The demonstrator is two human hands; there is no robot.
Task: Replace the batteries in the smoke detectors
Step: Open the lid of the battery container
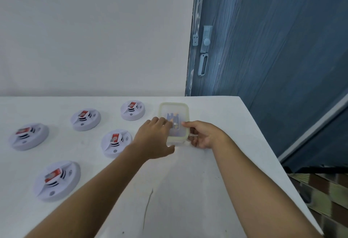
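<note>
Plastic container (174, 109) near far table (207, 181) edge; left hand (152, 139), right hand (205, 137) grip it.

Your left hand (153, 139) clasps the lidded clear container (174, 108) from its left; your right hand (204, 137) pinches its near-right corner. Batteries (174, 118) show through the lid. Five smoke detectors (115, 142) lie left of it on the white table (188, 190).

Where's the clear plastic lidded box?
Head view: the clear plastic box sits far-right on the white table, between left hand and right hand, beside the rearmost smoke detector.
</note>
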